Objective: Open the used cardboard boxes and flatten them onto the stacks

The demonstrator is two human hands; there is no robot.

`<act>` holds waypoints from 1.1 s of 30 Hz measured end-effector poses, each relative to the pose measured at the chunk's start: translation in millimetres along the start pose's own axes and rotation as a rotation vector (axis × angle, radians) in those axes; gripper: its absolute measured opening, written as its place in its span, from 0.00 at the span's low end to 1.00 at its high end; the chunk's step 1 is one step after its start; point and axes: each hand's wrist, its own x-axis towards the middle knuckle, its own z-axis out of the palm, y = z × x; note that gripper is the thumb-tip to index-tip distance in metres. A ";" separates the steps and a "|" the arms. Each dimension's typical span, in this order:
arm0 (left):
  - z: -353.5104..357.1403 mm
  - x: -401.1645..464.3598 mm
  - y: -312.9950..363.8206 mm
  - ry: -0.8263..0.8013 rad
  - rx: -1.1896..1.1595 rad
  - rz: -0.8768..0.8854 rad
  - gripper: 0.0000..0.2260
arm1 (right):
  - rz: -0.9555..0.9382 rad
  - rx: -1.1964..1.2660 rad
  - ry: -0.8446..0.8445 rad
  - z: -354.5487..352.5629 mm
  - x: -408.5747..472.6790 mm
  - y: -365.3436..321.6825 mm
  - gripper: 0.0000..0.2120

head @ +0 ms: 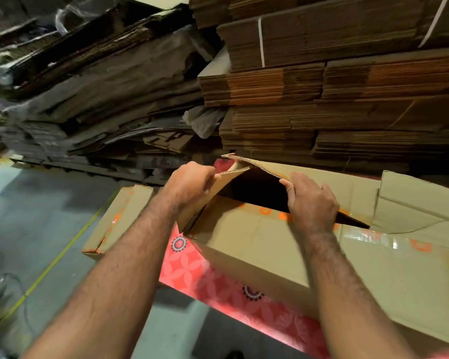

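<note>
At box [257, 244] mouth, left hand [192, 185] and right hand [309, 200] each in tight grip on a flap edge.

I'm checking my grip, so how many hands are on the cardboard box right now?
2. The left hand grips the box's left end panel near the top corner; the right hand grips the far flap's edge over the dark opening, fingers curled over it.

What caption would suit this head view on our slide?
Both hands, left hand and right hand, pull open a cardboard box beside flattened stacks.
</note>
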 end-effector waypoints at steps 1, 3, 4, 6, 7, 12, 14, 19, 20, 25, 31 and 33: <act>-1.0 1.7 -10.1 -0.008 -0.048 0.008 0.07 | 0.007 -0.004 0.009 0.0 2.0 -1.8 0.21; -4.6 7.3 -30.0 0.000 -0.151 0.032 0.09 | 0.021 -0.016 0.010 1.3 4.3 -5.0 0.24; -6.2 10.4 -40.0 0.022 -0.182 0.042 0.09 | 0.027 -0.025 0.005 0.6 4.8 -4.3 0.26; -6.5 14.2 -67.7 0.047 -0.219 -0.038 0.10 | -0.008 -0.013 -0.022 2.9 2.9 -1.3 0.28; -3.5 14.7 -83.3 0.031 -0.250 -0.122 0.11 | -0.047 -0.017 -0.042 6.1 -2.1 0.8 0.26; 49.5 35.1 -123.0 -0.063 -0.385 -0.413 0.14 | -0.187 -0.114 -0.181 15.4 -16.8 4.8 0.19; 78.9 42.9 -117.4 -0.048 -0.383 -0.458 0.12 | -0.197 -0.185 -0.297 13.5 -16.7 2.3 0.21; 156.0 44.0 -71.4 -0.369 -1.140 -0.484 0.08 | -0.118 -0.280 -0.411 18.4 -26.7 -10.5 0.19; 165.6 42.4 -62.2 -0.451 -1.324 -0.513 0.06 | -0.089 -0.296 -0.456 18.1 -27.9 -12.4 0.20; 179.6 51.4 -71.0 -0.445 -1.259 -0.426 0.09 | 0.094 -0.345 -0.600 6.0 -25.4 -36.2 0.23; 107.5 72.5 -92.1 -0.111 -1.037 -0.180 0.10 | 0.150 -0.290 -0.489 -23.3 -5.0 -61.9 0.17; 76.3 72.4 -86.1 -0.171 -1.117 -0.017 0.10 | 0.208 -0.274 -0.460 -43.3 5.0 -73.0 0.17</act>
